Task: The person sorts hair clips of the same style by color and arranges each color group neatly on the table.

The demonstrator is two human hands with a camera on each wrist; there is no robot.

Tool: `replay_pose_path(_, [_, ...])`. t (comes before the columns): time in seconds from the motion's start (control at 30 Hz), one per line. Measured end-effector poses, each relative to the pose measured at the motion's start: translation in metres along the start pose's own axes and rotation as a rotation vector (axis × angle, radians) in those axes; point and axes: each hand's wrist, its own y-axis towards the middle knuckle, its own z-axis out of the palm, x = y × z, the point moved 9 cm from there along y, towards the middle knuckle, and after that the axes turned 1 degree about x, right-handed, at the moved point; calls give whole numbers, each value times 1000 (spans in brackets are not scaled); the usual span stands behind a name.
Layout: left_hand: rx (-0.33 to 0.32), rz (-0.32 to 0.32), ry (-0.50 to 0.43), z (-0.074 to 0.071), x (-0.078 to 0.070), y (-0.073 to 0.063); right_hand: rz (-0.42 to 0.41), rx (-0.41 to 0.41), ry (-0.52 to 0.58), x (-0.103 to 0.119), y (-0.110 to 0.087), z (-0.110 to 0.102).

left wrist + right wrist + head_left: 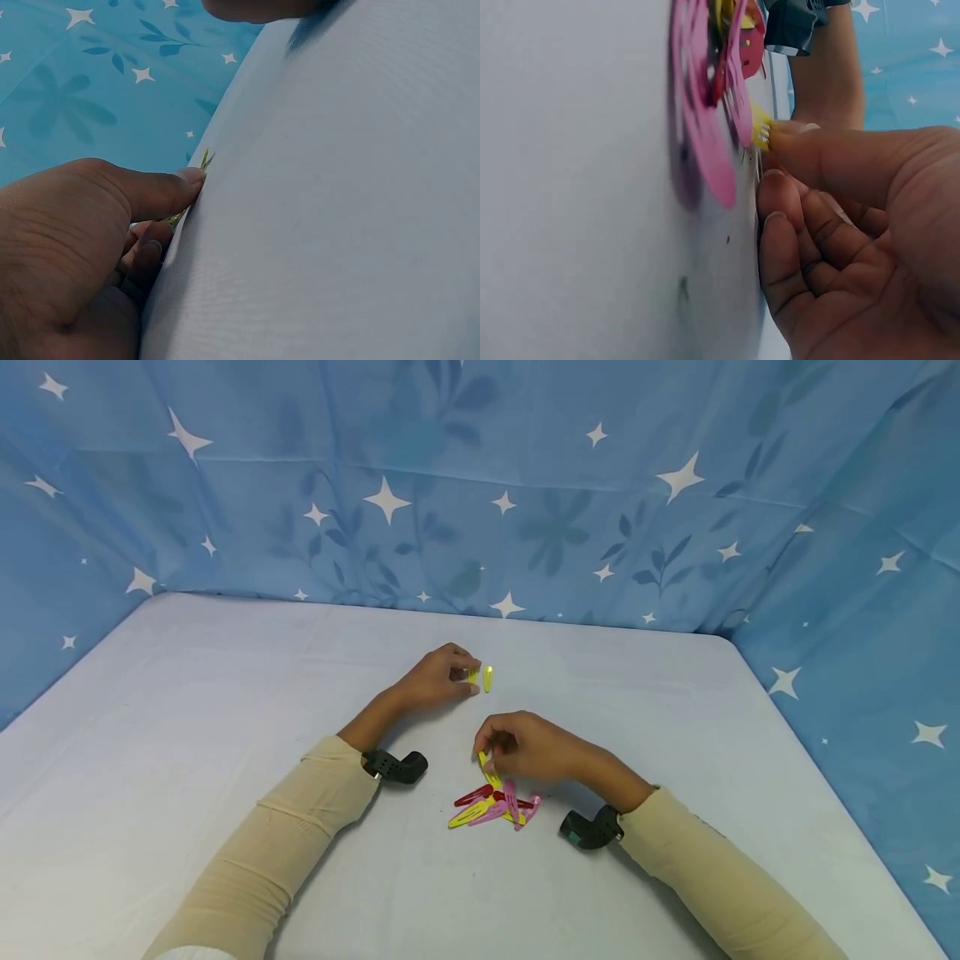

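Fingers [461, 661] of the left hand [435, 678] pinch a yellow clip [472, 677] far out on the worktop [405, 885]; just right lies a second yellow clip [488, 678]. Nearer is a pile of red, pink and yellow clips [489, 811]; at its far edge the right hand [532, 747] grasps a third yellow clip [491, 777].

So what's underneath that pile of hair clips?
The pile of hair clips lies on the white table, which shows around it. Whatever the clips cover, including any clip wholly beneath others, can't be seen.
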Motion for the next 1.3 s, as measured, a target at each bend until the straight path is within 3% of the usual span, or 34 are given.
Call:
replay_pose_path(0.27, [12,30,2,3,-1,0,-27,-31,43,-4,0,-7])
replay_pose_path(0.53, [6,-16,-8,3,4,-1,-20,-51,117,-12,3,-10])
replay_pose_path(0.83, [-4,-17,2,1,4,-2,-7,-50,150,-13,4,-16])
replay_pose_path(1.3, [9,-7,23,-1,0,3,56,-237,191,-29,9,-67])
